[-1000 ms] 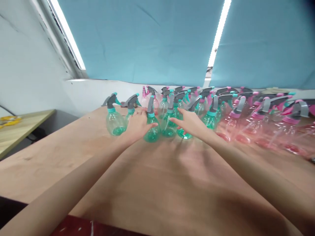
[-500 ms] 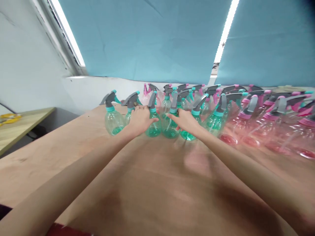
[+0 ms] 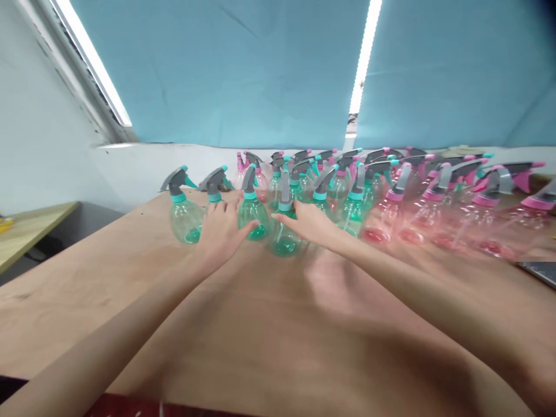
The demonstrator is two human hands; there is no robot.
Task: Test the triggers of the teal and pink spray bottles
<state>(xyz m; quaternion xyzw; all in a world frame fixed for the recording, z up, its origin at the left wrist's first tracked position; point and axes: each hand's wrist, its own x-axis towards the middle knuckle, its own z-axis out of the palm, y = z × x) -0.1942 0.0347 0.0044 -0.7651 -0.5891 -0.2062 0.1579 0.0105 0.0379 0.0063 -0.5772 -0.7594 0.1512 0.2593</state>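
My right hand (image 3: 313, 223) is closed about the neck and upper body of a green spray bottle (image 3: 285, 238), its thumb across the front. This bottle stands upright, a little nearer to me than its neighbours. My left hand (image 3: 220, 230) has its fingers laid over another green spray bottle (image 3: 214, 191), mostly hidden behind them. Its thumb points right, before the lower part of a third green bottle (image 3: 248, 214). Further left stands one more green bottle (image 3: 185, 220). All have grey trigger heads and teal collars.
Several pink spray bottles (image 3: 430, 217) stand in rows at the right, with more bottles behind. A wooden table (image 3: 243, 330) carries them. A dark flat object (image 3: 541, 273) lies at the right edge. At the left is a second, lower table (image 3: 41, 231); a blue sheet (image 3: 238, 75) covers the back.
The view has turned right. The green bottle at my right hand has come nearer, out of its row, and the hand has closed on it. My left hand has lowered slightly.
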